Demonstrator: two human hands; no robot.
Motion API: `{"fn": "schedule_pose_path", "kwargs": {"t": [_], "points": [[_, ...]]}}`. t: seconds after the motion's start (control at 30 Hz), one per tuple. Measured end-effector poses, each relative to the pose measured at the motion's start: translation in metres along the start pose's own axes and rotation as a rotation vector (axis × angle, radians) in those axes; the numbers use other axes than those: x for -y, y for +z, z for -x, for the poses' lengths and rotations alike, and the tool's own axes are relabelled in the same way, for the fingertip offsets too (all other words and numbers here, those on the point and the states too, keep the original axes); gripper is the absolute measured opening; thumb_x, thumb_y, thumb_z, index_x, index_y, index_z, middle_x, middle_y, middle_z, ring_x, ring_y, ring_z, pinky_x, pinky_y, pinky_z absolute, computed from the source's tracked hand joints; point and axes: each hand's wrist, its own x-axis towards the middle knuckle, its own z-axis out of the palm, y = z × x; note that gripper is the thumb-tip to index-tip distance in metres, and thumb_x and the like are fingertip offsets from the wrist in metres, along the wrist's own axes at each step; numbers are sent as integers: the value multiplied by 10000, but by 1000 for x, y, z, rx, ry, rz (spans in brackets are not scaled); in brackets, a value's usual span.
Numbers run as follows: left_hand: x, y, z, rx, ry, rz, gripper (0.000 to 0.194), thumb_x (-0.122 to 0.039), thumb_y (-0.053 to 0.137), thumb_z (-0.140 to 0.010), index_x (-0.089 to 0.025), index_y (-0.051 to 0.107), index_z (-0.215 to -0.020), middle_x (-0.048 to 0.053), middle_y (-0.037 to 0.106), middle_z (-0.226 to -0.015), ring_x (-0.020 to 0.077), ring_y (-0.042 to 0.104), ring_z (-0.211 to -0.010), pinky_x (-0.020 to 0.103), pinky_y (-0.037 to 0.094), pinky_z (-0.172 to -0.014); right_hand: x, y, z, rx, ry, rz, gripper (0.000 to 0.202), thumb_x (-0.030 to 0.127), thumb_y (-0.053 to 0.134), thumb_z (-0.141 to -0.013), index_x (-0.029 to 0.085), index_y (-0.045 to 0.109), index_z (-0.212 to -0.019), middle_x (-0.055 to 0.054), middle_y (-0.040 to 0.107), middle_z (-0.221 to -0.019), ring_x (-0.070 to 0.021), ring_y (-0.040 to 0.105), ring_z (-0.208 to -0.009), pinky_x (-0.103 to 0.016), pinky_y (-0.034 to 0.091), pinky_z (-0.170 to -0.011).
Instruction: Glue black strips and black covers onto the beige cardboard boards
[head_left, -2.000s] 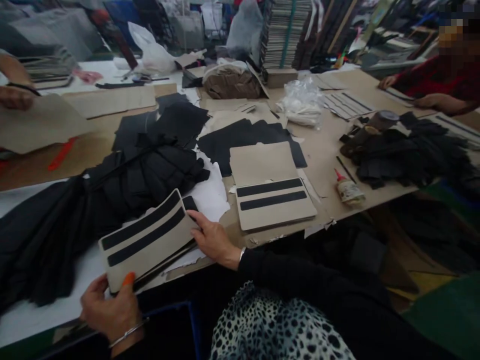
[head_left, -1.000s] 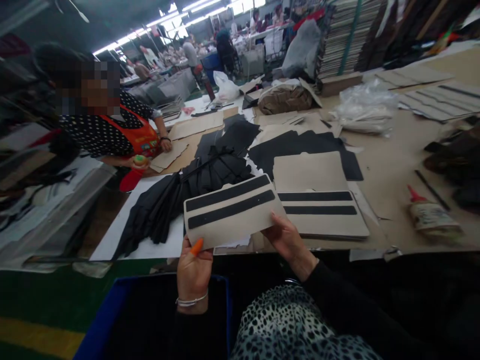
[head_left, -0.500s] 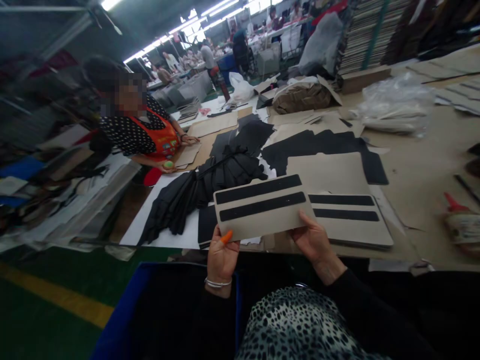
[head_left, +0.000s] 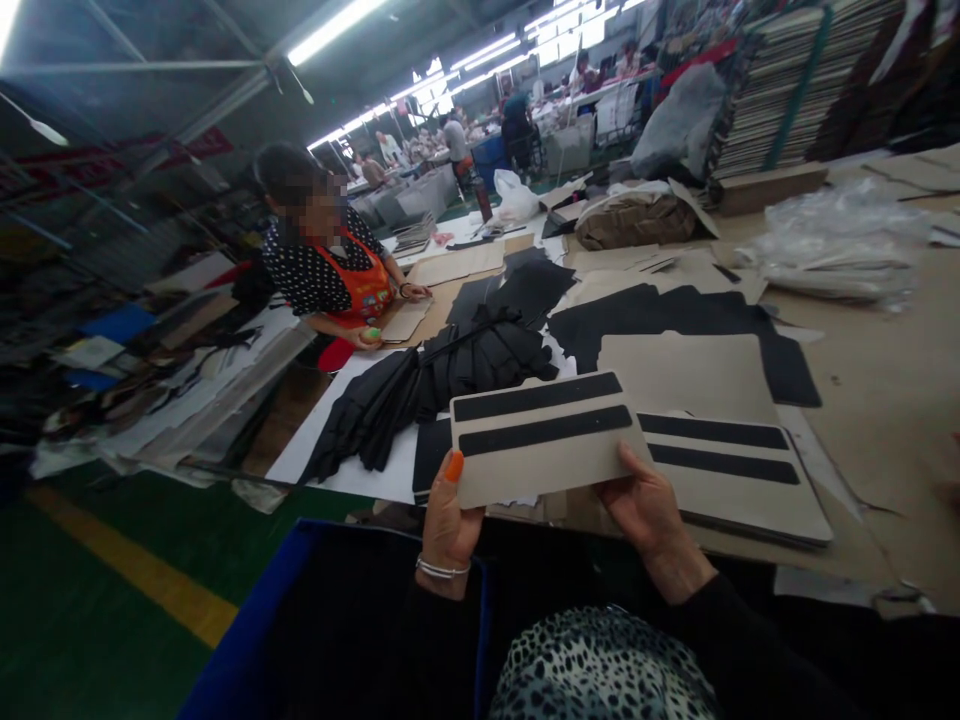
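A beige panel with two black strips [head_left: 547,470] is held up over the table's front edge. My left hand [head_left: 450,515] grips its lower left corner, an orange cover on one finger. At the lower right edge, my right hand [head_left: 649,505] pinches the same panel between thumb and fingers. Just right of it lies a stack of similar striped panels [head_left: 727,490], with a plain beige piece [head_left: 682,370] behind. Overlapping black strips [head_left: 375,410] are spread to the left, and flat black pieces [head_left: 675,315] lie further back.
A blue bin [head_left: 255,610] stands below the table edge at the left. Across the table's left end, a person in an orange apron [head_left: 360,285] handles beige pieces. Clear plastic bags [head_left: 840,240] lie at the back right.
The view has shifted, so the table scene sits lower in the frame. Both hands still hold the panel; my left thumb has moved from across its face to its left edge.
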Motion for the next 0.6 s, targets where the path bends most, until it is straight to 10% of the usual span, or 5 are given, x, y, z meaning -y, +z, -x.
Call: {"fn": "schedule_pose_path", "kwargs": {"t": [0.23,0.6], "points": [[-6,4,-17,-106,61,-54,124,-162,692,-862,-194,720,-978,36,797,-929,156,748,-787,290,629,-772,4,14,5,24,27,-51,347,183,723,-859,210,695,-1203,-30,800,-1040,-206,765,-903,-334,655,-786],[1,22,-24,-185,-52,-58,240,-145,520,-969,-249,734,-1003,-2,796,-948,144,744,-867,359,605,-927,9,11,6,87,-56,34,454,346,870,-737,209,706,-1138,-33,780,-1094,-215,733,-974,-328,629,-829]]}}
